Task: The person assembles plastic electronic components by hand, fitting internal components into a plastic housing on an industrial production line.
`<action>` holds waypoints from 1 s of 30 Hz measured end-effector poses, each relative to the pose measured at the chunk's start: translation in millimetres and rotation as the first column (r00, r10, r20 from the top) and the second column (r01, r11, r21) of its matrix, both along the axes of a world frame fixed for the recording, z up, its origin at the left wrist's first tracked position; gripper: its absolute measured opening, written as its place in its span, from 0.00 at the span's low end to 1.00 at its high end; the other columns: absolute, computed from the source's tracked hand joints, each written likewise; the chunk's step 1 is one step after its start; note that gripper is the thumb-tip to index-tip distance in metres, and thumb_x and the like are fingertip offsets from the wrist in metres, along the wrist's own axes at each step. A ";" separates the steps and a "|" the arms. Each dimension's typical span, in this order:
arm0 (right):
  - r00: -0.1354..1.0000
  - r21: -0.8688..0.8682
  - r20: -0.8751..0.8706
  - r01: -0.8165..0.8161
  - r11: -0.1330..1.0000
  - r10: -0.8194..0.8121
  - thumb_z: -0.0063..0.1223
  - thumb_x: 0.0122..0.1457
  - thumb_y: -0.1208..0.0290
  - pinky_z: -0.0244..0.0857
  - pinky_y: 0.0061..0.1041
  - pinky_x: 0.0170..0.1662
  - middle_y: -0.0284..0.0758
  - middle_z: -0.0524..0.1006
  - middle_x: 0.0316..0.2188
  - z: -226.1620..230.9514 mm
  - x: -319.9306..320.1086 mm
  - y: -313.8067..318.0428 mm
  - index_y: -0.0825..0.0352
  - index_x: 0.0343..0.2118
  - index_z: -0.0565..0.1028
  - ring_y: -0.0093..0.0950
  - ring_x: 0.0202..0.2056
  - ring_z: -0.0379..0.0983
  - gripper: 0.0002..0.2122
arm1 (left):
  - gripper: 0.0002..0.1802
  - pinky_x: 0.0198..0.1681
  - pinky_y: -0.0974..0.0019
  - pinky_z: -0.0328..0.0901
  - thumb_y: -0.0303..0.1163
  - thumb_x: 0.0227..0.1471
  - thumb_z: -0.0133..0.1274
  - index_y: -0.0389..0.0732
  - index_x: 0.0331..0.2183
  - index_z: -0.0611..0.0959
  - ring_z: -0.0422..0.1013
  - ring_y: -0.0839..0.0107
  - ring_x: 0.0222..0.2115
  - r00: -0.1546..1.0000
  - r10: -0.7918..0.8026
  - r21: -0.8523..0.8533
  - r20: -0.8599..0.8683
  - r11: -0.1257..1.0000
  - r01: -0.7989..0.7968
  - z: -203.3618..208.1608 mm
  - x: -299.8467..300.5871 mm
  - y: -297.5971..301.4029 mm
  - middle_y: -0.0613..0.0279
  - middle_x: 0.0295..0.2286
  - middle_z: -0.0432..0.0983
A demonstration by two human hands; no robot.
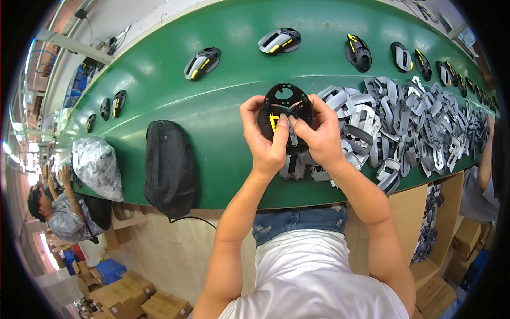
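Note:
Between both hands, above the green table, I hold a black computer mouse shell (285, 95) with a round hole near its far end and a yellow strip on its left part. My left hand (264, 133) grips its left side, the thumb pressed on top near the yellow strip. My right hand (322, 130) wraps its right side, its thumb pressed on the shell beside the left thumb. The fingers under the shell are hidden. Close to my right hand begins a large heap of grey plastic mouse parts (409, 119).
Black-and-grey mouse shells, such as one mouse shell (280, 41), lie along the far side of the green table (228, 122). Left of me are a black mesh bag (169, 165) and a clear plastic bag (97, 166). An open carton (451, 212) stands front right. Co-workers sit at both sides.

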State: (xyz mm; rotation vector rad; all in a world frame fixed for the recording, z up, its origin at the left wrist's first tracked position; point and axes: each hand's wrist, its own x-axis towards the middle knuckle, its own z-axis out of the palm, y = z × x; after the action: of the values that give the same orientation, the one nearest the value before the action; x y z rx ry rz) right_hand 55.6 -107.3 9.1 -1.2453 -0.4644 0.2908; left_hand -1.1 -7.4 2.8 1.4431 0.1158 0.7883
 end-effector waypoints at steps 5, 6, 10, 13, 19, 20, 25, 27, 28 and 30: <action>0.999 0.038 -0.039 -0.029 0.999 0.030 0.53 0.48 0.76 0.61 0.16 0.34 0.28 0.70 0.25 -0.3 -3.7 1.9 0.69 0.28 0.69 0.14 0.29 0.65 0.06 | 0.22 0.43 0.70 0.59 0.21 0.46 0.49 0.34 0.44 0.63 0.62 0.74 0.38 0.999 0.019 0.009 0.035 1.000 -0.020 1.4 -0.7 -1.3 0.58 0.36 0.62; 0.997 0.065 -0.058 -0.038 0.997 0.042 0.53 0.49 0.77 0.61 0.16 0.35 0.28 0.70 0.26 0.5 -3.8 2.6 0.69 0.29 0.69 0.14 0.30 0.65 0.06 | 0.22 0.42 0.70 0.59 0.21 0.46 0.49 0.34 0.44 0.63 0.62 0.74 0.38 0.999 0.041 0.019 0.034 0.999 -0.041 1.6 0.0 -1.5 0.58 0.36 0.62; 0.989 0.114 -0.131 -0.059 0.992 0.074 0.52 0.50 0.77 0.60 0.16 0.36 0.27 0.70 0.26 0.7 -2.8 4.5 0.69 0.29 0.68 0.14 0.31 0.64 0.05 | 0.23 0.42 0.72 0.59 0.22 0.46 0.49 0.35 0.45 0.62 0.64 0.75 0.37 0.991 0.127 0.126 0.041 0.983 -0.131 7.1 3.6 -0.5 0.59 0.36 0.65; 0.993 0.134 -0.100 -0.046 0.990 0.060 0.51 0.50 0.77 0.59 0.15 0.36 0.27 0.70 0.26 0.4 -8.7 5.0 0.68 0.29 0.68 0.13 0.31 0.63 0.05 | 0.22 0.41 0.73 0.59 0.27 0.50 0.49 0.36 0.46 0.62 0.64 0.76 0.36 0.995 0.024 0.061 0.100 0.998 -0.030 15.6 -2.2 -0.1 0.59 0.36 0.66; 0.990 0.145 -0.121 -0.058 0.988 0.076 0.52 0.49 0.77 0.57 0.15 0.34 0.26 0.69 0.26 2.6 -8.1 4.4 0.68 0.28 0.67 0.13 0.30 0.62 0.06 | 0.18 0.39 0.75 0.60 0.33 0.56 0.46 0.36 0.45 0.63 0.64 0.79 0.34 0.994 -0.036 -0.283 0.101 0.957 0.064 6.2 3.5 1.6 0.60 0.34 0.67; 0.990 0.144 -0.122 -0.059 0.988 0.077 0.52 0.49 0.77 0.57 0.15 0.34 0.26 0.69 0.26 3.0 -8.7 4.1 0.68 0.28 0.67 0.13 0.30 0.62 0.06 | 0.18 0.39 0.75 0.60 0.33 0.56 0.46 0.36 0.45 0.63 0.64 0.79 0.34 0.994 -0.035 -0.284 0.101 0.957 0.063 4.5 3.4 0.8 0.60 0.34 0.67; 0.990 0.162 -0.106 -0.073 0.984 0.091 0.51 0.48 0.78 0.58 0.15 0.35 0.26 0.68 0.26 0.2 -7.0 3.6 0.68 0.28 0.67 0.14 0.30 0.62 0.06 | 0.16 0.43 0.73 0.58 0.33 0.56 0.46 0.36 0.43 0.65 0.63 0.78 0.37 0.996 -0.049 -0.346 0.080 0.935 0.074 3.6 1.4 0.5 0.61 0.36 0.66; 0.991 0.141 -0.102 -0.066 0.988 0.081 0.51 0.48 0.78 0.58 0.16 0.35 0.26 0.68 0.26 1.2 -7.2 4.3 0.68 0.28 0.67 0.14 0.30 0.62 0.06 | 0.16 0.43 0.73 0.59 0.33 0.56 0.46 0.36 0.43 0.65 0.63 0.78 0.37 0.997 -0.041 -0.332 0.066 0.941 0.061 2.4 2.0 1.3 0.61 0.36 0.67; 0.991 0.146 -0.114 -0.054 0.988 0.071 0.51 0.48 0.78 0.58 0.16 0.35 0.26 0.69 0.26 0.1 -6.7 4.9 0.68 0.28 0.68 0.14 0.30 0.62 0.06 | 0.16 0.42 0.74 0.59 0.33 0.56 0.46 0.36 0.43 0.65 0.63 0.78 0.36 0.998 -0.032 -0.314 0.059 0.948 0.049 2.4 3.7 2.2 0.61 0.35 0.67; 0.990 0.150 -0.126 -0.047 0.988 0.066 0.51 0.48 0.78 0.58 0.15 0.35 0.26 0.69 0.26 0.4 -5.9 5.1 0.68 0.28 0.68 0.14 0.30 0.62 0.06 | 0.15 0.38 0.75 0.60 0.34 0.57 0.46 0.37 0.42 0.65 0.64 0.79 0.34 0.998 0.003 -0.243 0.066 0.970 0.013 2.6 6.2 -0.1 0.63 0.34 0.68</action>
State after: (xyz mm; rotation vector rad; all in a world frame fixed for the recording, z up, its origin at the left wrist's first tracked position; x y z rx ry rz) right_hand 49.6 -102.2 9.5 -1.0640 -0.4016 0.3779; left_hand 5.1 -7.6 5.4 1.1840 0.1531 0.7878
